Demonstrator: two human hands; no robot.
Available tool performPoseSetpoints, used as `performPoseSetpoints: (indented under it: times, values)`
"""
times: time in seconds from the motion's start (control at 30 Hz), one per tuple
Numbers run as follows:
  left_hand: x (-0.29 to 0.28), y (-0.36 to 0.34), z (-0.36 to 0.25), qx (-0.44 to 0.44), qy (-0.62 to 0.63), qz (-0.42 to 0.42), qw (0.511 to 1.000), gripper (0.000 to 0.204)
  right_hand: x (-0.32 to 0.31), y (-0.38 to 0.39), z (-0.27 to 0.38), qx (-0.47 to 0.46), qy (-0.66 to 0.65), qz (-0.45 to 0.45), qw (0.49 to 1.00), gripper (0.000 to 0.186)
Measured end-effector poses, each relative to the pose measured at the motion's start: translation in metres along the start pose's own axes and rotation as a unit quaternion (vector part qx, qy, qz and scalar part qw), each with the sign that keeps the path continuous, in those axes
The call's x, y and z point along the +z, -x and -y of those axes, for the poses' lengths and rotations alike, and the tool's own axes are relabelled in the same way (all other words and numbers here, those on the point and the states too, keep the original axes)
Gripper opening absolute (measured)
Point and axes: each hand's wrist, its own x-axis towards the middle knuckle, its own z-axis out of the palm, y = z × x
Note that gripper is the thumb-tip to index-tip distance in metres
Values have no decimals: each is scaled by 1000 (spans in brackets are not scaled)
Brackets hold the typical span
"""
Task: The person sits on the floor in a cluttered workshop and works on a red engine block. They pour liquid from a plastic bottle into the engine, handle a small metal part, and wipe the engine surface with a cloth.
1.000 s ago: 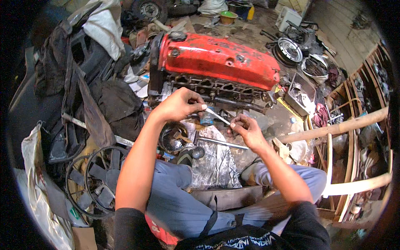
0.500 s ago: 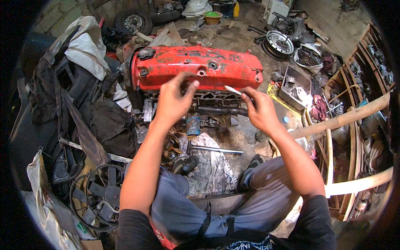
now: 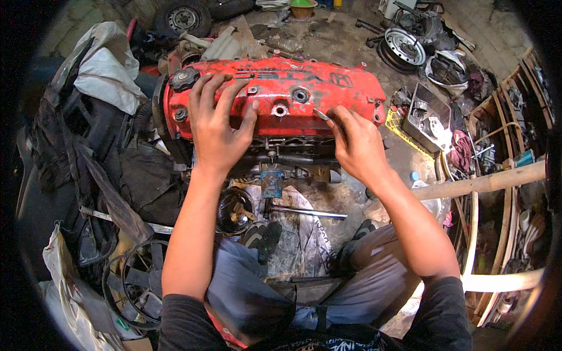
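Note:
A red, scuffed engine valve cover (image 3: 281, 88) sits on an engine, with a black oil cap (image 3: 184, 78) at its left end. My left hand (image 3: 221, 123) is over the cover's left half, fingers spread and nothing held; whether the fingertips touch the metal, I cannot tell. Between the thumb and fingers of my right hand (image 3: 358, 137), near the cover's front right, is a thin whitish stick (image 3: 321, 114). Its tip points up and left over the cover, and its rear end is hidden in the hand. A round bolt hole (image 3: 280, 110) with a pale rim lies between my hands.
A blue oil filter (image 3: 271, 182) protrudes below the engine. Behind it on the floor lie a metal bar (image 3: 310, 212) and a dark round pan (image 3: 235, 210). At right are a metal parts tray (image 3: 426, 117), a steel wheel (image 3: 404, 48) and a wooden pole (image 3: 486, 182).
My left hand has moved left and up over the cover, its fingers spreading. My right hand has risen slightly with the stick. The view has shifted, so the engine looks nearer.

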Motion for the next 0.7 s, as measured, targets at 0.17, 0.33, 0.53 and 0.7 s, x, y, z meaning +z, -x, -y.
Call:
performPoseSetpoints:
  times: [0.17,0.33,0.53,0.7]
  values:
    - [5,6,6,10,19,1,1000,27,11,-6,6,54,2,5,999,14]
    - [-7,12,-13,71,139,-5,988,11,16,-9,14,82,-33,-22,996,13]
    - [-1,72,-33,-153,128,381,903,22,18,-3,6,84,-31,18,996,13]
    - [33,262,-57,-302,-12,707,640,69,9,3,-9,82,-31,-5,996,13]
